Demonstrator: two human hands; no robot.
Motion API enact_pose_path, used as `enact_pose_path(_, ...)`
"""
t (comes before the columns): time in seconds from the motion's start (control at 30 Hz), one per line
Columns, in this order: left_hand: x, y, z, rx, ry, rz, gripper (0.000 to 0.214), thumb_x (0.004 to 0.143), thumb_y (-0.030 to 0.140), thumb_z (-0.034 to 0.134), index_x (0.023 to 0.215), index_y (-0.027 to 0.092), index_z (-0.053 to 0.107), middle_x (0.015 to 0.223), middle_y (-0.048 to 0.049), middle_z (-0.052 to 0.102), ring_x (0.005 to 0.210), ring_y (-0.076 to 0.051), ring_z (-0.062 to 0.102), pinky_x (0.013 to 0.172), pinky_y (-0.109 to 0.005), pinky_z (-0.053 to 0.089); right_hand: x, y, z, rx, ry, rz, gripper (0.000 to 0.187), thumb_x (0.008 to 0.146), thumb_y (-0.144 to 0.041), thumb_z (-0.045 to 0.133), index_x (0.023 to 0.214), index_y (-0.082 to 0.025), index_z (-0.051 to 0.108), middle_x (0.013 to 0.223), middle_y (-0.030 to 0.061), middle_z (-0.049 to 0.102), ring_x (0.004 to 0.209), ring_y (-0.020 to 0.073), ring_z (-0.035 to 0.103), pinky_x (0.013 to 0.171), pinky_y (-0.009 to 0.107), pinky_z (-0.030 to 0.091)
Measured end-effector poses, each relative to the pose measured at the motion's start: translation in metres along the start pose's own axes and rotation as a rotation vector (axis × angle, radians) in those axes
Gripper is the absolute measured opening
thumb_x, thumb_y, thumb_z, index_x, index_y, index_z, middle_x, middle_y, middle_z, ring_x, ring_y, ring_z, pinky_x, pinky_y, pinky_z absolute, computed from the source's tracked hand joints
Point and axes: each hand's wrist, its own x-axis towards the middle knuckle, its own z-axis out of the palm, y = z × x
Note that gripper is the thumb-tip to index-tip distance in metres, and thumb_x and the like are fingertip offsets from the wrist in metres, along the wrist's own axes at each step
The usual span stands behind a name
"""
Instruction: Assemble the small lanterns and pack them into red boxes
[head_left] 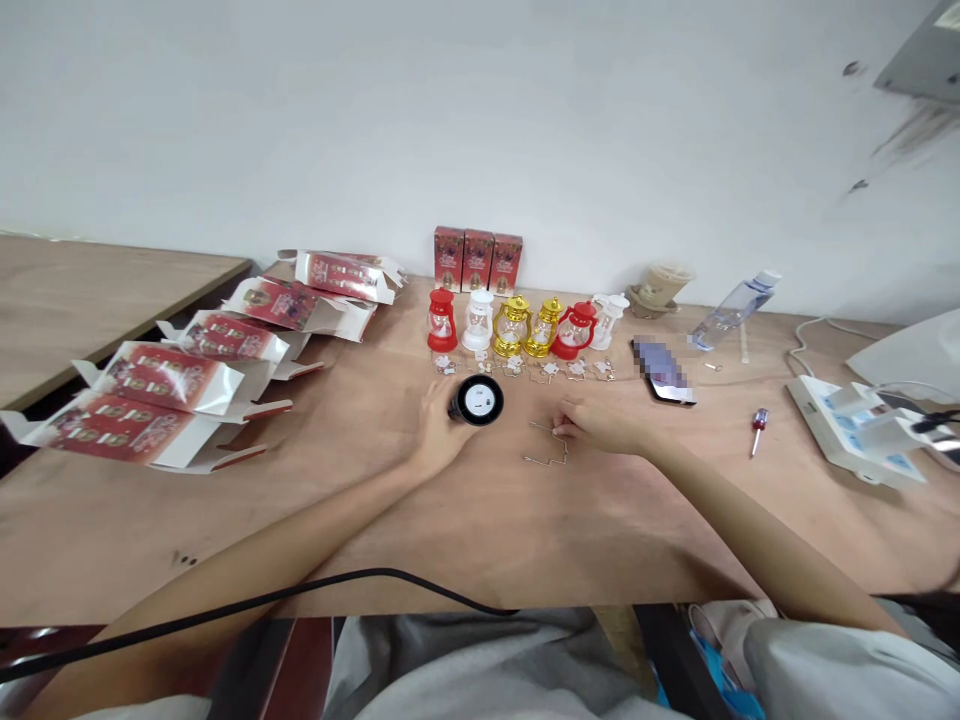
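My left hand (439, 430) is wrapped round a small black lantern (476, 400) lying on its side, its white round base facing me. My right hand (596, 425) rests on the wooden table (465, 530) with its fingertips pinched on a thin bent wire handle (547, 445). Just beyond my hands stands a row of little lanterns: a red lantern (442, 320), a white lantern (478, 320), gold lanterns (525, 326), another red lantern (575, 330) and another white lantern (609, 318). Small white parts and wire handles (551, 369) lie in front of them.
Three upright red boxes (477, 259) stand at the wall. Several opened red-and-white boxes (172, 385) lie at the left. A phone (661, 370), a plastic bottle (731, 310), a red screwdriver (759, 428) and a white device (862, 430) lie at the right. A black cable (300, 592) crosses the near edge.
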Motion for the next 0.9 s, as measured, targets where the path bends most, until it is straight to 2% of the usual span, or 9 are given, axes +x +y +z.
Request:
enact_pose_path(0.2,-0.001,0.0,0.0,-0.003,0.004,-0.006,0.038,0.07,0.034,0.074,0.103,0.019,0.062,0.098,-0.0065,0.068,0.089,-0.024,0.061,0.078,-0.038,0.048,-0.004,0.001,0.022,-0.078,0.09,0.062,0.012,0.094,-0.022,0.044,0.087,-0.016,0.052,0.094,0.0103,0.062,0.077,0.0184,0.06,0.064,0.026,0.039)
enact_pose_path(0.37,0.0,0.0,0.0,-0.009,-0.006,-0.013,0.038,0.071,0.035,0.074,0.103,0.019,0.061,0.099,-0.0065,0.068,0.091,-0.023,0.061,0.08,-0.038,0.048,-0.015,-0.01,0.034,-0.084,0.134,0.069,0.015,0.096,-0.019,0.036,0.088,-0.018,0.049,0.08,0.0075,0.062,0.066,0.0175,0.057,0.058,0.027,0.036)
enact_pose_path(0.47,0.0,0.001,-0.001,0.0,-0.019,-0.031,0.037,0.071,0.035,0.073,0.103,0.019,0.062,0.098,-0.0069,0.068,0.091,-0.024,0.06,0.08,-0.038,0.048,-0.02,-0.016,0.031,0.059,0.25,0.039,0.014,0.095,-0.022,0.038,0.09,-0.018,0.051,0.081,0.0066,0.064,0.068,0.0177,0.058,0.061,0.028,0.04)
enact_pose_path(0.57,-0.001,0.001,-0.001,0.004,-0.028,-0.036,0.036,0.071,0.036,0.073,0.101,0.02,0.062,0.096,-0.0068,0.067,0.091,-0.025,0.06,0.079,-0.039,0.048,-0.02,-0.028,0.019,0.25,0.508,-0.115,0.018,0.095,-0.025,0.039,0.096,-0.02,0.057,0.09,0.007,0.066,0.079,0.0181,0.061,0.07,0.03,0.046)
enact_pose_path(0.67,0.0,0.001,-0.001,0.008,-0.027,-0.036,0.037,0.071,0.036,0.073,0.102,0.02,0.062,0.097,-0.0064,0.067,0.091,-0.024,0.06,0.08,-0.04,0.048,-0.011,-0.049,0.005,0.49,0.746,-0.197,0.015,0.091,-0.032,0.052,0.09,-0.022,0.063,0.083,0.0039,0.068,0.078,0.0165,0.062,0.073,0.031,0.048)
enact_pose_path(0.73,0.0,0.002,-0.001,0.014,-0.03,-0.038,0.035,0.072,0.035,0.073,0.102,0.02,0.062,0.097,-0.006,0.068,0.09,-0.024,0.06,0.08,-0.039,0.048,-0.002,-0.065,-0.001,0.698,0.803,-0.207,0.015,0.086,-0.037,0.06,0.084,-0.022,0.064,0.078,0.0019,0.067,0.073,0.0152,0.062,0.072,0.03,0.05)
enact_pose_path(0.8,0.0,0.003,-0.001,0.013,-0.035,-0.035,0.033,0.074,0.035,0.071,0.101,0.02,0.062,0.095,-0.0054,0.068,0.089,-0.023,0.06,0.078,-0.037,0.047,0.008,-0.078,-0.005,0.863,0.794,-0.261,0.015,0.083,-0.037,0.064,0.082,-0.021,0.064,0.079,0.0016,0.068,0.075,0.0151,0.063,0.075,0.032,0.051)
enact_pose_path(0.9,0.001,0.006,-0.002,-0.005,-0.032,-0.017,0.03,0.076,0.035,0.07,0.101,0.02,0.062,0.094,-0.0052,0.067,0.087,-0.022,0.06,0.076,-0.035,0.046,0.021,-0.089,-0.002,0.96,0.793,-0.339,0.013,0.08,-0.035,0.067,0.079,-0.022,0.066,0.093,0.0035,0.067,0.091,0.0167,0.062,0.091,0.037,0.048)
